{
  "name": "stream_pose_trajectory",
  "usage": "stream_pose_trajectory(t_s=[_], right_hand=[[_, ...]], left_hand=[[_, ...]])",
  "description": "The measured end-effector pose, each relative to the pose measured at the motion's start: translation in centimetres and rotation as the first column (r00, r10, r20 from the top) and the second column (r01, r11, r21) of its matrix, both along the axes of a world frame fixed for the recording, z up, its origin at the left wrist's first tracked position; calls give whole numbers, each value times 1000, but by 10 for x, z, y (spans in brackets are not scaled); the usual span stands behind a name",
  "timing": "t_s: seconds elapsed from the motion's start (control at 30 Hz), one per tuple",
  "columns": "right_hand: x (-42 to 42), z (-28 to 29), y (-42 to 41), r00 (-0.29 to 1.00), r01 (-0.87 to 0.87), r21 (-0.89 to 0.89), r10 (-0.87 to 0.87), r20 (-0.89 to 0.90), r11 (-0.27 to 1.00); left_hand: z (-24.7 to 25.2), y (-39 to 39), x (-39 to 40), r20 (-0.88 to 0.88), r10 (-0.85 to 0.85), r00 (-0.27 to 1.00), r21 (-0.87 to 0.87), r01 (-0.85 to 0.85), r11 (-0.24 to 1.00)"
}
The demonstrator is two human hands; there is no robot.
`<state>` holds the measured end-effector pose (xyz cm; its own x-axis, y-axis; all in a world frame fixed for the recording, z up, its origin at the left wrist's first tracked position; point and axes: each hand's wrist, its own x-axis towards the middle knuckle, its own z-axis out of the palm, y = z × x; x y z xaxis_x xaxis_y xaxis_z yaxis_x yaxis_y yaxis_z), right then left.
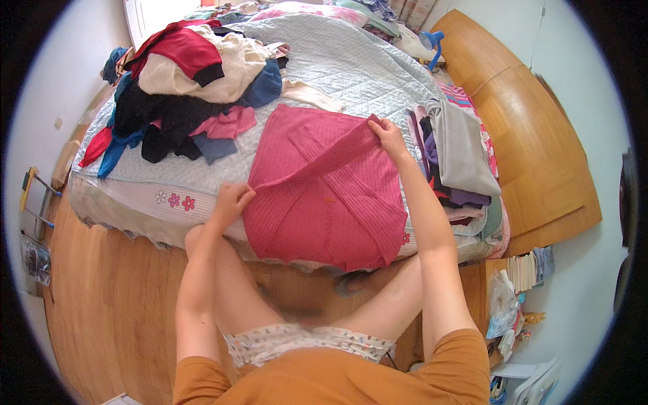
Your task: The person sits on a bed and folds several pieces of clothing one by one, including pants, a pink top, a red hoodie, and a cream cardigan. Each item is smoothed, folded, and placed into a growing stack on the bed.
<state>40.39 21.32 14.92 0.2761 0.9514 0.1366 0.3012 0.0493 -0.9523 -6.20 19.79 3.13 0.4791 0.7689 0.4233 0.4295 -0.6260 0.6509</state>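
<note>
A dark pink ribbed knit cardigan point(324, 177) lies spread on the near edge of the bed, its small buttons running down the lower middle. One sleeve is crossed over the body. My right hand point(387, 134) pinches the garment's upper right corner, where a ribbed band of fabric is raised. That band stretches diagonally down to the left side, where my left hand point(237, 200) is at the cardigan's edge with its thumb and fingertips together on the fabric. Part of the left hand is blurred.
A heap of loose clothes point(192, 86) covers the bed's left side. Folded clothes point(463, 147) are stacked at the right, beside the curved wooden headboard point(526, 136). A blue lamp point(433, 48) stands farther back. Books point(524, 271) and plastic bags point(501, 304) sit at lower right.
</note>
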Motion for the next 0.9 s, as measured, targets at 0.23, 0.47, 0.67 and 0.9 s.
stream_pose_trajectory(t_s=[0.23, 0.47, 0.67, 0.9], right_hand=[[16, -12, 47, 964, 190, -148, -156, 215, 971], [-5, 59, -8, 990, 126, -59, -129, -56, 990], [13, 58, -9, 983, 98, 34, -102, 156, 995], [8, -40, 11, 758, 245, 186, -307, 575, 952]], left_hand=[[-11, 11, 6, 84, 0, 997, -63, 5, 998], [-17, 16, 2, 96, -29, 995, -36, 32, 999], [-12, 10, 7, 191, -33, 981, -65, 46, 997], [4, 4, 6, 118, -55, 991, -4, 56, 998]])
